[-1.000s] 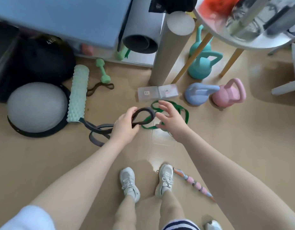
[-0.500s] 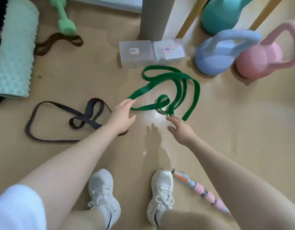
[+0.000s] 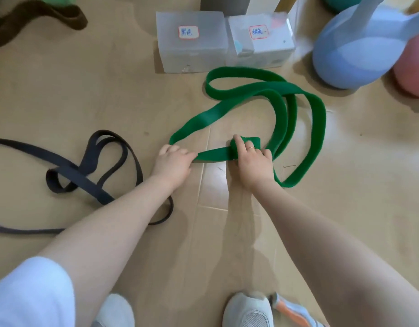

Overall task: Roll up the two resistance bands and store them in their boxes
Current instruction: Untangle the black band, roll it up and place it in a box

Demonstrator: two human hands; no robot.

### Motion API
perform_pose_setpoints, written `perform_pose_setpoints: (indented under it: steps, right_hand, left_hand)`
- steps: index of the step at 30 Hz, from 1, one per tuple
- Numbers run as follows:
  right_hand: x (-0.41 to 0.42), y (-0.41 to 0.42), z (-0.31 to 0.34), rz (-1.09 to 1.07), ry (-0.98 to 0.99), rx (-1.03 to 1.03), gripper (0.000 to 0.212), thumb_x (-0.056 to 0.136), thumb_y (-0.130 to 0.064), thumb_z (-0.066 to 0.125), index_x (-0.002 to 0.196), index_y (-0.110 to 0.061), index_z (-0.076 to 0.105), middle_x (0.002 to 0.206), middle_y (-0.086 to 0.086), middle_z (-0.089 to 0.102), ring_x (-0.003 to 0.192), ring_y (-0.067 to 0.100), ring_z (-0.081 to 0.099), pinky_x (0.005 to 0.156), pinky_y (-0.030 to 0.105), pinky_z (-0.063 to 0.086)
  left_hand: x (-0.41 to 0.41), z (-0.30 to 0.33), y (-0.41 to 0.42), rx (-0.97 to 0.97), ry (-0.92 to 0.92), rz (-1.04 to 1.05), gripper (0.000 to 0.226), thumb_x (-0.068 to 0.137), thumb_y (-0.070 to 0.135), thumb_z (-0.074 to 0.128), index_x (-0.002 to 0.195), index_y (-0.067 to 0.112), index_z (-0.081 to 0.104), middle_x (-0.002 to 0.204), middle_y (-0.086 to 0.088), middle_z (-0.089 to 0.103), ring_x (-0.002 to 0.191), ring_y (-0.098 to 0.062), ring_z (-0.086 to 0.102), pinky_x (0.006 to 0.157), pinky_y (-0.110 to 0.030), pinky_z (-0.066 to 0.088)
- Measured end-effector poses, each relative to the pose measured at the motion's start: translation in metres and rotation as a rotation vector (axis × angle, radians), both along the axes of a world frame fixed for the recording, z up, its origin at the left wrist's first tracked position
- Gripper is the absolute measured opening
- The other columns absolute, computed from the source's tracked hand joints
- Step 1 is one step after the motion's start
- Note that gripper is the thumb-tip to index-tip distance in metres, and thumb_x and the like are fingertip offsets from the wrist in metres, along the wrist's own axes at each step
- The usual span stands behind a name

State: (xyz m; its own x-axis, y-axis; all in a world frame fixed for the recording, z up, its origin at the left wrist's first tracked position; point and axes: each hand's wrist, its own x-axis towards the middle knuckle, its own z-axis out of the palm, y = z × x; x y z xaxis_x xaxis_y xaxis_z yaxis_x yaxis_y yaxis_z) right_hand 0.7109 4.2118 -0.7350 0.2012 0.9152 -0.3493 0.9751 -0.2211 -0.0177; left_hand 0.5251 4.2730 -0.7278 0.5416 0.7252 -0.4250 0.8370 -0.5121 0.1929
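Observation:
A green resistance band [image 3: 278,100] lies in loose loops on the floor in front of two translucent boxes. My left hand [image 3: 173,161] grips the band's near fold on the floor. My right hand [image 3: 252,160] holds a small folded loop of the same band, fingers curled over it. A black band [image 3: 90,166] lies tangled on the floor to the left, untouched. The left box [image 3: 192,41] and the right box [image 3: 260,41] each carry a handwritten label and stand side by side.
A blue kettlebell [image 3: 359,50] and a pink one [image 3: 411,64] stand at the right. A brown band [image 3: 41,17] lies at the top left. A grey tube base [image 3: 223,2] stands behind the boxes. My shoes [image 3: 247,310] are at the bottom, next to a striped roller stick [image 3: 293,310].
I let the black band drop to the floor and crouched closer. Both hands moved onto the green band and now hold it, the right on a folded loop.

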Motion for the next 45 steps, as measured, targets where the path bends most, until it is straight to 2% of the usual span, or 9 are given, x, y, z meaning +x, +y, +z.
perform_pose_setpoints:
  steps: [7,14,17,20,23,28,35,41,45]
  right_hand:
    - [0.016,-0.043,0.025,-0.176,0.298,0.025,0.057,0.087,-0.010,0.042,0.139,-0.024,0.024,0.061,0.003,0.054,0.057,0.026,0.051,0.066,0.034,0.039]
    - [0.000,-0.094,0.082,-0.567,0.912,0.013,0.056,0.080,0.002,0.053,0.130,-0.024,0.049,0.113,-0.001,0.062,0.106,0.018,0.058,0.092,0.029,0.046]
    - [-0.018,-0.099,0.083,-0.188,0.810,-0.310,0.034,0.086,-0.001,0.050,0.117,-0.010,0.061,0.108,0.007,0.066,0.105,0.025,0.059,0.090,0.028,0.044]
    - [-0.016,-0.097,0.076,-0.105,0.548,-0.173,0.030,0.091,-0.005,0.045,0.114,-0.008,0.063,0.116,0.010,0.061,0.107,0.027,0.056,0.084,0.030,0.045]
    - [0.007,-0.091,0.066,-0.192,0.347,0.017,0.037,0.091,-0.016,0.051,0.127,-0.011,0.050,0.127,0.009,0.051,0.112,0.028,0.050,0.088,0.036,0.045]
    - [0.021,-0.087,0.039,-0.094,0.160,-0.309,0.031,0.093,-0.025,0.047,0.121,-0.013,0.052,0.119,0.008,0.056,0.111,0.030,0.049,0.094,0.035,0.036]
    - [-0.005,-0.088,0.051,-0.077,0.622,0.091,0.022,0.092,-0.009,0.048,0.108,-0.009,0.062,0.096,0.005,0.063,0.088,0.022,0.056,0.076,0.036,0.044]
    - [-0.027,-0.095,0.072,-0.426,1.104,0.037,0.016,0.088,-0.014,0.060,0.079,-0.027,0.056,0.070,-0.011,0.055,0.069,0.008,0.051,0.070,0.025,0.043]
    - [-0.024,-0.097,0.072,-0.272,0.888,0.071,0.019,0.082,-0.019,0.069,0.096,-0.022,0.056,0.097,-0.004,0.063,0.097,0.014,0.056,0.092,0.032,0.044]
  left_hand:
    - [0.013,0.019,-0.013,-0.166,-0.349,0.319,0.022,0.096,0.017,0.047,0.110,0.017,0.064,0.111,-0.001,0.066,0.104,-0.023,0.056,0.092,-0.032,0.037]
    - [0.010,0.075,-0.041,-0.373,-0.596,0.582,0.010,0.084,0.007,0.050,0.083,0.009,0.060,0.070,0.006,0.054,0.070,-0.017,0.048,0.062,-0.026,0.038]
    - [0.001,0.075,-0.060,-0.449,-0.271,0.245,0.011,0.081,0.011,0.051,0.075,0.017,0.058,0.076,0.001,0.059,0.076,-0.021,0.053,0.066,-0.028,0.043]
    - [-0.008,0.061,-0.070,-0.393,0.017,0.040,0.025,0.088,0.014,0.046,0.108,0.017,0.061,0.113,-0.006,0.058,0.104,-0.025,0.054,0.087,-0.035,0.047]
    - [-0.003,0.053,-0.069,-0.374,-0.098,0.121,0.034,0.092,0.013,0.043,0.125,0.013,0.054,0.126,-0.007,0.054,0.113,-0.024,0.051,0.094,-0.037,0.044]
    - [0.016,0.044,-0.070,-0.413,-0.300,0.168,0.044,0.091,0.009,0.046,0.135,0.014,0.043,0.133,-0.007,0.048,0.122,-0.022,0.047,0.103,-0.035,0.038]
    - [0.025,0.051,-0.067,-0.345,-0.438,0.008,0.059,0.090,0.005,0.049,0.142,0.029,0.035,0.152,0.004,0.025,0.136,-0.017,0.027,0.112,-0.033,0.026]
    - [0.001,0.061,-0.062,-0.417,-0.449,-0.005,0.022,0.082,0.012,0.066,0.103,0.014,0.063,0.133,0.001,0.046,0.121,-0.015,0.045,0.105,-0.025,0.033]
    - [-0.017,0.069,-0.071,-0.527,-0.534,0.217,0.030,0.075,0.015,0.074,0.075,0.017,0.044,0.117,0.005,0.053,0.106,-0.009,0.053,0.086,-0.005,0.037]
